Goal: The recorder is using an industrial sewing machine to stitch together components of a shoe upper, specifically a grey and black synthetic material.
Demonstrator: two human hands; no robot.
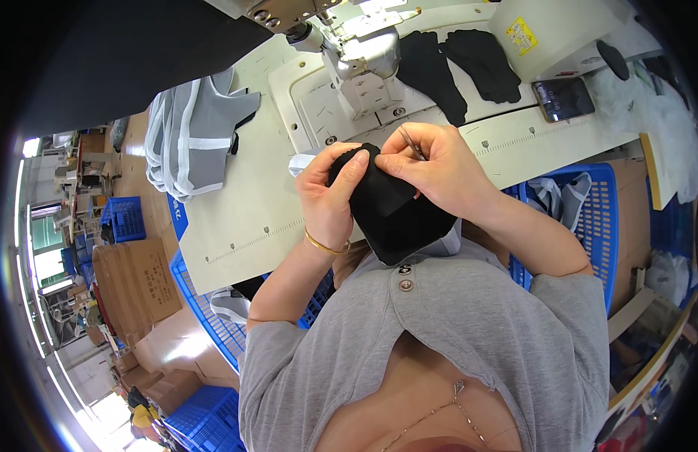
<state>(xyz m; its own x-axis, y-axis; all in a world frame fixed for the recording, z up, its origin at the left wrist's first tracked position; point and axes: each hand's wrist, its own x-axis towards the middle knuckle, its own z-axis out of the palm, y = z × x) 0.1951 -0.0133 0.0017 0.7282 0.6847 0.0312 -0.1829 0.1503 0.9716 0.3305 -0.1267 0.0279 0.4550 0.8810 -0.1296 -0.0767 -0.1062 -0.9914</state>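
Observation:
A piece of black fabric (398, 218) hangs between my hands, in front of my chest and over the near edge of the sewing table. My left hand (328, 197) pinches its upper left edge with the thumb on top. At the upper right edge, my right hand (445, 164) grips the same fabric between thumb and fingers. A slim metal tool (413, 143) is tucked in the right fingers; its exact kind is partly hidden. Just beyond the hands stands a sewing machine (368, 75). Some pale grey cloth shows beneath the black piece.
Grey pieces with white trim (202, 143) lie in a stack on the table's left. Two black fabric pieces (481, 64) and a phone (563, 99) rest at the right. Blue baskets (601, 226) holding cloth stand below both sides. A cardboard box (134, 290) sits on the left floor.

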